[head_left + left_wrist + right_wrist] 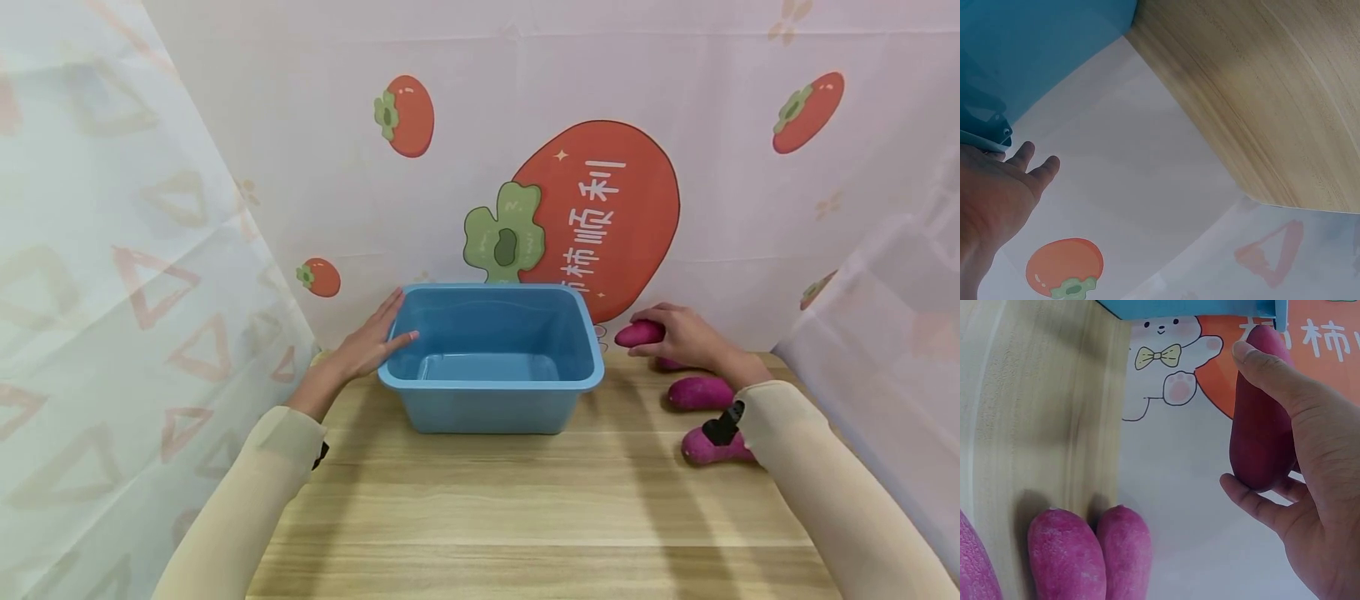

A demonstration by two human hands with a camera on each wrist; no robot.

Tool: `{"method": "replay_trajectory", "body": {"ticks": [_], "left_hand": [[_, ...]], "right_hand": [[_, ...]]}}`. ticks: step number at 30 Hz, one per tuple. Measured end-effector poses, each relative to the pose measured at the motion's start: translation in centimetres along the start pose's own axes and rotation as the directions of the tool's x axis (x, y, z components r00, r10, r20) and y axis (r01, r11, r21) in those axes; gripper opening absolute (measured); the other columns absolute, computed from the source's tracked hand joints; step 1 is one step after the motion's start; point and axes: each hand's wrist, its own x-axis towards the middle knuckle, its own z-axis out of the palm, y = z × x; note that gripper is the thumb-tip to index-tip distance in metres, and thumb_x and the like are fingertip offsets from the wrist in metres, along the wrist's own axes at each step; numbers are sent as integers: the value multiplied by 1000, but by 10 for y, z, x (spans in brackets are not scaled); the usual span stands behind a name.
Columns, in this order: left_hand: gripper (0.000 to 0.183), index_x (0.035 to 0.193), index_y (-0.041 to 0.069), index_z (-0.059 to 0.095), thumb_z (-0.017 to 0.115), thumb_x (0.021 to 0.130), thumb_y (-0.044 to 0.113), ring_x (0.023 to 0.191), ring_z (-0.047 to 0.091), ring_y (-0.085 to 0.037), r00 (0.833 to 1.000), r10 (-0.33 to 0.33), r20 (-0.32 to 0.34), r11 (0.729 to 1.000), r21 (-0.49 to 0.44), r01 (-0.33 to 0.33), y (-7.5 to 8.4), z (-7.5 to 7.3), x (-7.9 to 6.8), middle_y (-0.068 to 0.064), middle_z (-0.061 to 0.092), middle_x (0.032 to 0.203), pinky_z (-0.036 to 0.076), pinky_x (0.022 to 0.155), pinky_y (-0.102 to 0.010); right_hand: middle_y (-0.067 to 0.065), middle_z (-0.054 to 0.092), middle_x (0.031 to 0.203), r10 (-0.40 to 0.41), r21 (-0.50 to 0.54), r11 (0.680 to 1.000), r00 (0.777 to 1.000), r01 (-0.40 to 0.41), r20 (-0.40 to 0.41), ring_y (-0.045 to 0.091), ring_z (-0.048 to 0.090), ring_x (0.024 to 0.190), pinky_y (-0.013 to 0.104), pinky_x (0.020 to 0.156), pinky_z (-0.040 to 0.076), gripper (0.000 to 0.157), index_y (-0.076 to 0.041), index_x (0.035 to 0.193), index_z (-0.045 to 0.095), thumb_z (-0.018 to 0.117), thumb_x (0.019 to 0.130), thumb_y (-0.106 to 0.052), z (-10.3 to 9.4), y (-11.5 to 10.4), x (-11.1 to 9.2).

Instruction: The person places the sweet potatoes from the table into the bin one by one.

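Observation:
A purple sweet potato (640, 334) is held between the thumb and fingers of my right hand (678, 335), raised to the right of the blue plastic basin (487, 408). In the right wrist view the held sweet potato (1262, 425) points toward the basin. My left hand (367, 340) rests at the basin's left rim, fingers straight, thumb over the edge. The left wrist view shows this hand (997, 194) at the rim with its fingers stretched out. Below the right forearm lie more sweet potatoes (701, 393), partly covered by the hand and sleeve.
The basin stands on a light wooden table (480, 508), near a pale backdrop (465, 58) printed with persimmons. White patterned sheets hang at the left (150, 333) and right (885, 333). In the right wrist view several sweet potatoes (1066, 556) lie side by side.

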Motion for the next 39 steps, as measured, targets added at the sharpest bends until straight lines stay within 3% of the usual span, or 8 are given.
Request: {"method": "replay_trajectory", "body": {"ticks": [12, 24, 34, 39], "left_hand": [[88, 171, 11, 0, 45, 108, 54, 165, 3, -36, 1000, 11, -2, 1000, 2, -11, 0, 0, -1, -7, -5, 179, 22, 122, -74], [89, 171, 12, -1, 44, 108, 56, 164, 4, -38, 1000, 7, -9, 1000, 11, -6, -3, 1, 1, -8, -5, 179, 24, 119, -76], [88, 171, 14, -1, 44, 108, 55, 165, 3, -37, 1000, 2, -5, 1000, -5, -2, 1, -1, 0, -6, -6, 179, 23, 120, -76], [88, 171, 13, -1, 45, 108, 54, 164, 4, -37, 1000, -7, -5, 1000, -2, 7, 1, -1, -1, -7, -5, 179, 24, 119, -76]], "right_hand": [[23, 67, 126, 2, -15, 1000, 1000, -2, 9, 38, 64, 108, 50, 86, 60, 66, 1, 135, 68, 92, 85, -33, -9, -10, 4], [22, 66, 127, -14, -5, 1000, 1000, 14, 2, 37, 64, 108, 48, 85, 61, 67, -1, 136, 68, 90, 86, -39, -17, -16, 7], [20, 67, 124, -76, -17, 997, 996, 75, -43, 34, 65, 105, 46, 83, 61, 71, -3, 141, 66, 94, 82, -31, -19, -24, 15], [19, 68, 127, -149, -18, 989, 987, 148, -57, 33, 66, 104, 47, 83, 62, 70, -4, 141, 66, 95, 81, -27, -22, -31, 21]]}}
